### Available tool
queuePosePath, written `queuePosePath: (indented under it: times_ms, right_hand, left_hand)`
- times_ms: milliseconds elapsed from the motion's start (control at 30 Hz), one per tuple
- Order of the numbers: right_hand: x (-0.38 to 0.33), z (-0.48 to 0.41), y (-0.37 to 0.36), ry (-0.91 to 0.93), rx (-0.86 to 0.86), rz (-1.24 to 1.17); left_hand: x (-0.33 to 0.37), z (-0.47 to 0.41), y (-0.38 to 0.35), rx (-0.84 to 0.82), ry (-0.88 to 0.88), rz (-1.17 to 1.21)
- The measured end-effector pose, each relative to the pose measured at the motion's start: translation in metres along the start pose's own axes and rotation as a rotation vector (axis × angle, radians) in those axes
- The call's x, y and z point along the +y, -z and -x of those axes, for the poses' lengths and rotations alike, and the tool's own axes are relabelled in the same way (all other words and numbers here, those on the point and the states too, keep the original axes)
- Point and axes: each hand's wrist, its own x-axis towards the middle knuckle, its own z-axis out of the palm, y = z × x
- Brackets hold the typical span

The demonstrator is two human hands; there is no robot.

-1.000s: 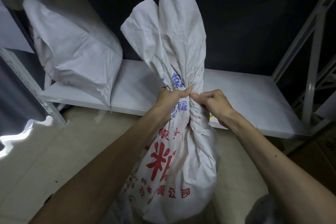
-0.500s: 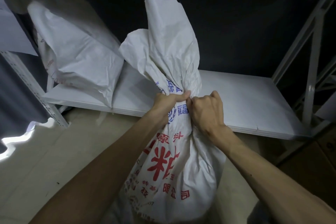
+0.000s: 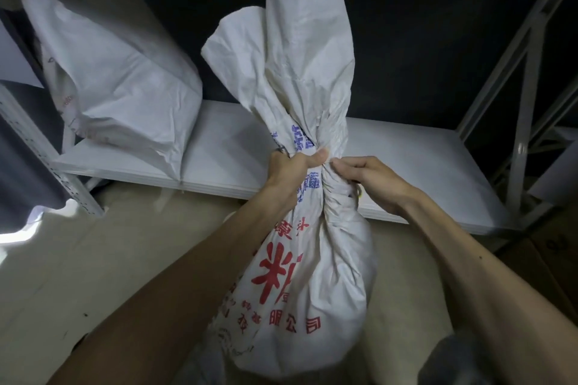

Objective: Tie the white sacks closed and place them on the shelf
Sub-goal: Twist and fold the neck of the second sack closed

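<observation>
Right hand [image 3: 372,181] eases from fist to fingertip pinch on the neck of the printed white woven sack [image 3: 300,275], before the grey metal shelf [image 3: 416,162]; left hand [image 3: 292,172] clamps the neck, tying unfinished.

A white printed sack [image 3: 325,306] fills the centre of the frame, its lower body marked with large red characters and a row of smaller red ones beneath; blue characters run across its gathered neck; a small yellow speck [image 3: 360,194] shows at the neck's right side; a second sack [image 3: 119,72] at upper left is plain white, with faint reddish print along its left edge; the shelf board [image 3: 406,159] across the middle is white, its metal frame [image 3: 525,103] pale grey; the wall [image 3: 422,40] behind is near black; the floor [image 3: 93,275] at lower left is pale beige with a few dark specks; brown cardboard [image 3: 556,247] shows at the right edge.
</observation>
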Motion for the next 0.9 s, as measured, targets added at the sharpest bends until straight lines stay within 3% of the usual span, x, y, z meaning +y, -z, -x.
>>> queuePosePath:
  times_ms: [100, 367, 433, 567, 700, 800, 900]
  right_hand:
    - [0.007, -0.005, 0.004, -0.036, 0.004, 0.018]
    - [-0.011, 0.013, -0.009, 0.114, 0.349, 0.231]
    - [-0.012, 0.022, -0.015, 0.222, 0.462, 0.379]
    - [-0.003, 0.027, -0.021, 0.381, 0.702, 0.908]
    - [0.002, 0.024, -0.027, 0.389, 0.760, 1.269]
    - [0.000, 0.020, -0.036, 0.468, 0.796, 1.393]
    - [0.002, 0.017, -0.039, 0.469, 0.799, 1.325]
  left_hand:
    - [0.004, 0.003, 0.003, -0.049, 0.010, -0.011]
    - [0.005, 0.006, 0.006, -0.188, 0.058, -0.007]
    - [0.007, 0.011, 0.005, -0.250, 0.088, 0.030]
    - [0.010, 0.018, -0.006, -0.262, 0.078, 0.019]
    - [0.007, 0.020, -0.013, -0.287, 0.141, 0.079]
    - [0.002, 0.014, -0.012, -0.221, 0.087, 0.063]
    - [-0.001, 0.013, -0.011, -0.167, 0.039, 0.059]
